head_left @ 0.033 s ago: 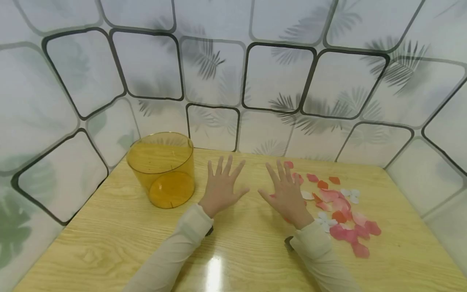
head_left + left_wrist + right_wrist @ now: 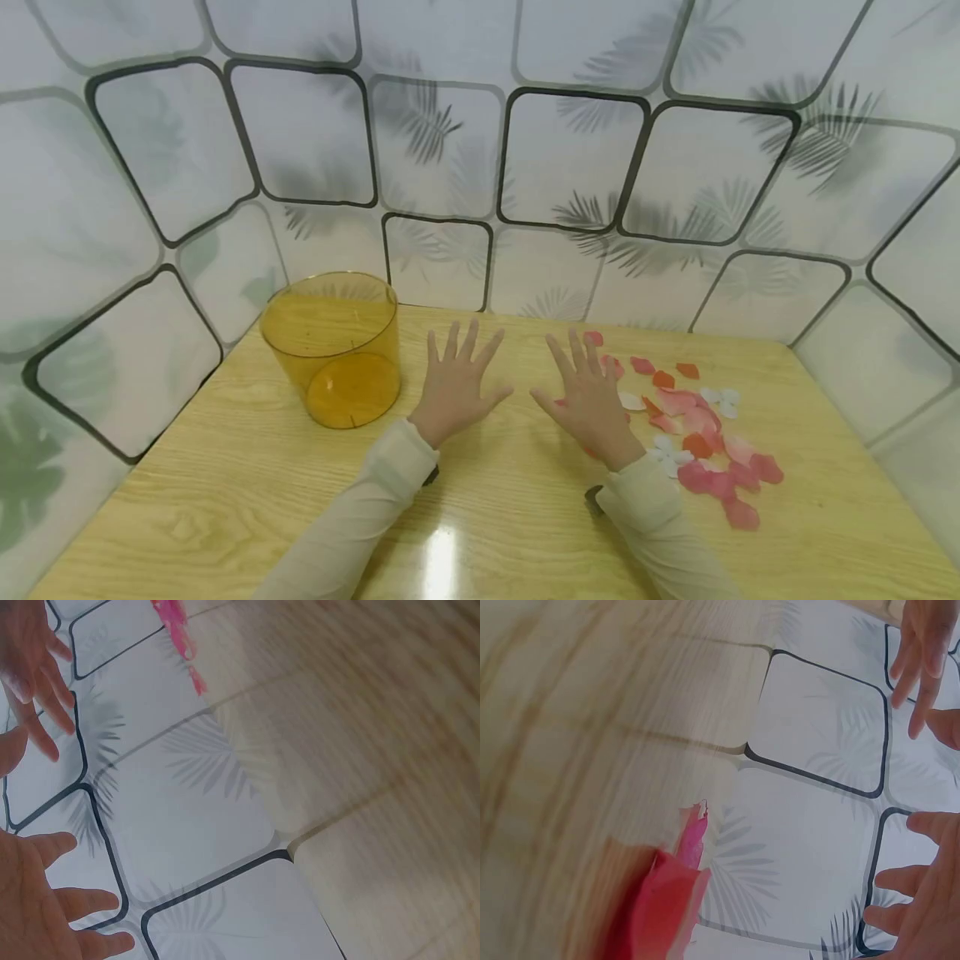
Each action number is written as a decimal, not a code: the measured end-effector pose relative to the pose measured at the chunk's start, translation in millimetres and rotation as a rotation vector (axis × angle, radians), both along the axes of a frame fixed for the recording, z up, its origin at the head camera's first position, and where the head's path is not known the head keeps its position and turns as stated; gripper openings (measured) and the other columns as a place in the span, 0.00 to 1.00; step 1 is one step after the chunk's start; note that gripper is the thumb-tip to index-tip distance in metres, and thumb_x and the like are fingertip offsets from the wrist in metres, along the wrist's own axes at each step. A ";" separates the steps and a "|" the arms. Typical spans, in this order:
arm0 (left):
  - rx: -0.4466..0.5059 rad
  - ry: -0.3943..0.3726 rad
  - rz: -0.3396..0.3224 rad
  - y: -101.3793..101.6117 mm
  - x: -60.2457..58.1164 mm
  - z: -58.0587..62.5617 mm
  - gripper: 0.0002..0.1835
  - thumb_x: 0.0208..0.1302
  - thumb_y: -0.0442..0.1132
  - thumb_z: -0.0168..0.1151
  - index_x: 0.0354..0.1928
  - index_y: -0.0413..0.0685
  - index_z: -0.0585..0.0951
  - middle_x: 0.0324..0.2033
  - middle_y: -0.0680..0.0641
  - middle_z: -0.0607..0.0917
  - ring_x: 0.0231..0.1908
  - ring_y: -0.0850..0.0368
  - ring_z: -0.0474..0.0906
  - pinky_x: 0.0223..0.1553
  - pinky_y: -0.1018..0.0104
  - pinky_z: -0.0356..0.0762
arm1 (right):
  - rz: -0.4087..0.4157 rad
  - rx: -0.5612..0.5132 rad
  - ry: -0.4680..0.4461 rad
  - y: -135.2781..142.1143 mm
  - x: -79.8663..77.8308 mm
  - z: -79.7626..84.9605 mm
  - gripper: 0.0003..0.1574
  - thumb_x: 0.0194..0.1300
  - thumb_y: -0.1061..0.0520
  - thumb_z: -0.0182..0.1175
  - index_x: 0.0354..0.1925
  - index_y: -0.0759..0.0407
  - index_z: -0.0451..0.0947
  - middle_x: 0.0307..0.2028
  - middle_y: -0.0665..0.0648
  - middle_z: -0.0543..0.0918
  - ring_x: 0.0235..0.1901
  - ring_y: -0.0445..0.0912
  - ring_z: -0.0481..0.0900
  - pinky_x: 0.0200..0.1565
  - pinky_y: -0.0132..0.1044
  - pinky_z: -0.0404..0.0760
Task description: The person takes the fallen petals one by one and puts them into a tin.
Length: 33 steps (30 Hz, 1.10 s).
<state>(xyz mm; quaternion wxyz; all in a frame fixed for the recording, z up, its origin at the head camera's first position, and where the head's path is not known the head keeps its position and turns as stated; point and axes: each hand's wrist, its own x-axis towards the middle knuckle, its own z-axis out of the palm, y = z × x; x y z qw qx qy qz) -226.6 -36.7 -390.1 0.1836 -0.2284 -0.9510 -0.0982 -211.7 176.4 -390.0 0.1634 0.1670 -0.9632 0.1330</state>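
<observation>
Both hands are held over the middle of the wooden table, palms down with fingers spread and nothing in them. My left hand (image 2: 455, 392) is to the right of a see-through amber bucket (image 2: 330, 350), apart from it. My right hand (image 2: 592, 400) is at the left edge of a scatter of pink and red petals (image 2: 701, 417), overlapping a few of them in the head view. White flowers (image 2: 667, 455) lie among the petals. In the right wrist view, red petals (image 2: 664, 907) show close to the camera, with the right hand's fingers (image 2: 904, 881) apart from them.
The wooden table (image 2: 517, 533) is bordered at the back and sides by a pale wall covering (image 2: 442, 158) with dark rounded squares and leaf prints. Each wrist wears a small dark device, partly hidden by a pale sleeve (image 2: 337, 533).
</observation>
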 end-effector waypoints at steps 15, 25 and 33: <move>-0.004 0.014 0.009 1.0 -2.0 3.6 0.41 0.60 0.65 0.52 0.72 0.59 0.56 0.69 0.36 0.59 0.69 0.33 0.54 0.64 0.30 0.44 | 0.017 -0.038 0.042 1.5 -6.8 0.4 0.49 0.59 0.39 0.58 0.71 0.54 0.53 0.70 0.70 0.54 0.69 0.68 0.50 0.59 0.72 0.55; 0.053 0.118 0.025 -2.8 -0.3 9.2 0.42 0.58 0.58 0.59 0.71 0.52 0.58 0.67 0.37 0.64 0.67 0.36 0.59 0.65 0.36 0.52 | 0.113 -0.230 -0.035 -7.0 -5.4 -6.7 0.48 0.60 0.43 0.59 0.71 0.57 0.52 0.70 0.69 0.57 0.70 0.67 0.51 0.61 0.71 0.50; 0.294 0.396 0.036 -30.9 0.9 39.6 0.34 0.55 0.45 0.64 0.63 0.41 0.68 0.60 0.35 0.72 0.60 0.38 0.68 0.61 0.44 0.64 | 0.258 -0.283 -0.077 -36.2 -27.7 4.4 0.50 0.60 0.44 0.61 0.72 0.54 0.49 0.71 0.60 0.57 0.70 0.56 0.56 0.66 0.60 0.56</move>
